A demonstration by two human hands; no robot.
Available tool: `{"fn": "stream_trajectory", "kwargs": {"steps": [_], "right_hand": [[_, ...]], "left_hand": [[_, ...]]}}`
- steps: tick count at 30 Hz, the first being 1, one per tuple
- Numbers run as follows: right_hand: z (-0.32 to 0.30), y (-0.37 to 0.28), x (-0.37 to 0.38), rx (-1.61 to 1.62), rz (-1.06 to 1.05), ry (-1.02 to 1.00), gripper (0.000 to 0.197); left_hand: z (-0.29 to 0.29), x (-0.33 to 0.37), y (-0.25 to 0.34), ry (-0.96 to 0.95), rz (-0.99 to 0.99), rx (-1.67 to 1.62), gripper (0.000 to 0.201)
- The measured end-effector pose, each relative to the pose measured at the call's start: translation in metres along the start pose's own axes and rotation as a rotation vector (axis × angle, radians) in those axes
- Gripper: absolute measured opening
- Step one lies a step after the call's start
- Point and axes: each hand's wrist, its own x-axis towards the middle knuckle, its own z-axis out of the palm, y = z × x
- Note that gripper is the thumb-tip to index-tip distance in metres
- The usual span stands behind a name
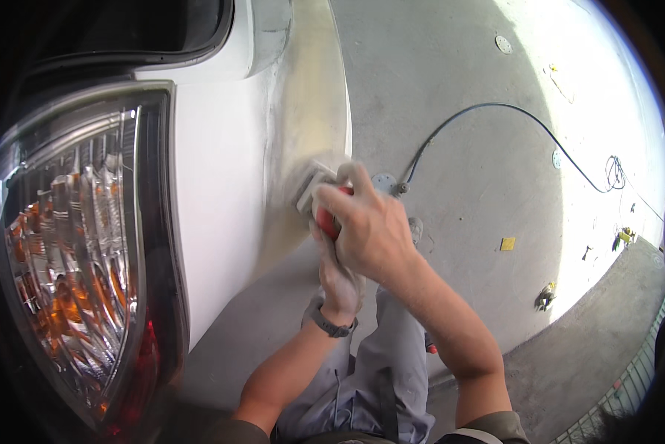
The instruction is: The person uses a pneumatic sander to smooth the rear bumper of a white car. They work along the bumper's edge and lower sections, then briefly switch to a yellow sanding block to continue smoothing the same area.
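Note:
Both hands hold a red sander [326, 223] with a grey pad [314, 191] against the car's body panel [310, 111]. The pad is blurred by motion. My right hand [377, 233] wraps over the tool from above and the right. From below, my left hand [337, 280] grips it, its fingers partly hidden behind the tool and the right hand. A dark watch is on the left wrist. Under the pad, the panel shows a beige sanded strip with dull grey edges, beside white paint [217, 163]. Next to the right hand is the end fitting of a dark hose [488, 105].
A car tail light [81, 251] fills the left side. The hose curves across the grey floor to a coil [615, 174]. Round perforated discs [503, 44], a yellow square [508, 243] and a small tool [545, 296] lie on the floor. A grating [621, 392] edges the lower right.

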Motion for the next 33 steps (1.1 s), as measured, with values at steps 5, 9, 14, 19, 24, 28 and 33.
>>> {"fn": "stream_trajectory", "kwargs": {"steps": [5,9,14,19,24,28,33], "right_hand": [[0.004,0.006,-0.007,-0.029,-0.108,-0.034,0.029],[-0.042,0.027,0.075,-0.013,-0.168,0.066,0.021],[-0.104,0.068,0.215,-0.133,-0.083,0.111,0.038],[-0.099,0.074,0.205,-0.017,-0.195,0.027,0.038],[-0.066,0.046,0.095,0.034,-0.308,-0.3,0.02],[-0.083,0.062,0.127,0.016,-0.279,-0.358,0.019],[-0.114,0.111,0.258,0.033,-0.287,0.122,0.012]], "left_hand": [[0.002,-0.012,-0.015,0.155,0.014,-0.036,0.073],[0.047,0.052,0.007,0.035,0.105,0.038,0.066],[0.115,0.083,0.042,0.239,0.564,0.757,0.043],[0.198,0.169,0.101,0.142,0.997,0.608,0.029],[0.259,0.361,0.185,0.237,1.38,1.525,0.03],[0.214,0.398,0.254,-0.124,1.494,2.238,0.032],[0.176,0.425,0.297,-0.047,1.566,2.453,0.058]]}}
